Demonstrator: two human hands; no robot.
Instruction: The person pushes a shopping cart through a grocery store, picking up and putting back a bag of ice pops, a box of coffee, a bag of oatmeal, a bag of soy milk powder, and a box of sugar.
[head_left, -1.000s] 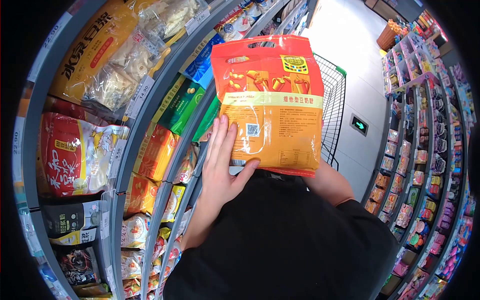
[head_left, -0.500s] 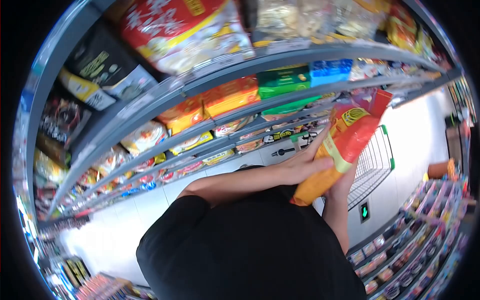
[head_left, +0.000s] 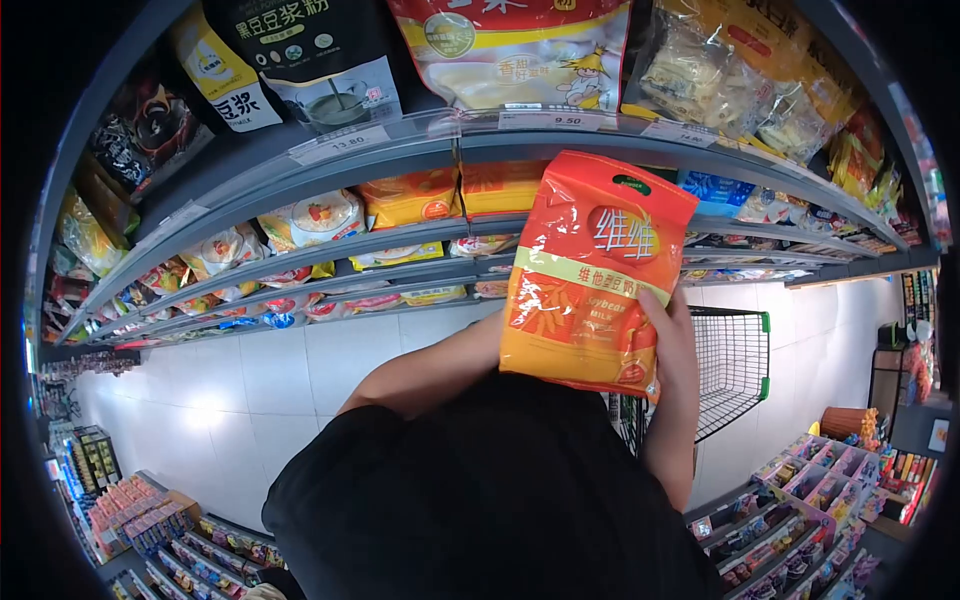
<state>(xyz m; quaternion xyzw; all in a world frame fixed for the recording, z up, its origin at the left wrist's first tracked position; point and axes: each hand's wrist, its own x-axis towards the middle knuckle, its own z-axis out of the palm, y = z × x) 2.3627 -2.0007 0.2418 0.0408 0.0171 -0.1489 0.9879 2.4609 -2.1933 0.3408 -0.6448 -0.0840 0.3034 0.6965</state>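
Observation:
An orange-and-red soybean milk powder bag (head_left: 590, 290) is held nearly upright, its printed front facing the camera. My right hand (head_left: 672, 335) grips its right edge, with fingers on the front and the rest partly behind. From the left, my left forearm runs behind the bag's lower left side; the left hand and its fingers are hidden there. Beyond the bag is a shelf edge (head_left: 400, 145) with price labels. Above it stand a red-and-white bag (head_left: 515, 55) and a black bag (head_left: 315, 65). Orange bags (head_left: 410, 197) lie on the shelf below.
A wire shopping cart (head_left: 735, 365) with green corners stands to the right, beyond my right forearm. Lower shelves (head_left: 370, 262) hold many packages. Display racks (head_left: 780, 535) are at the lower right, and stacked pink goods (head_left: 140, 510) at the lower left.
The bag has moved left and turned from a steep tilt to show its front. My left hand, visible before on the bag, is now behind it. The view has shifted and sharpened.

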